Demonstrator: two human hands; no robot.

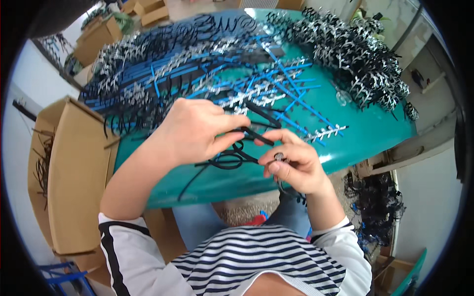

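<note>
Left hand (190, 130) pinches black plastic strips (256, 126); right hand (291, 165) pinches their near ends plus a small silver piece (279, 157), above the teal table (370, 133) edge. Risk: loose pinch lets the strips spring free and drop off the table.

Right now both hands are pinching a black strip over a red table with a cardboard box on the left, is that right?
Not quite: the table is teal, not red, as the head view shows. The rest holds: the left hand and right hand pinch a black strip above it, and the cardboard box stands on the left.
</note>
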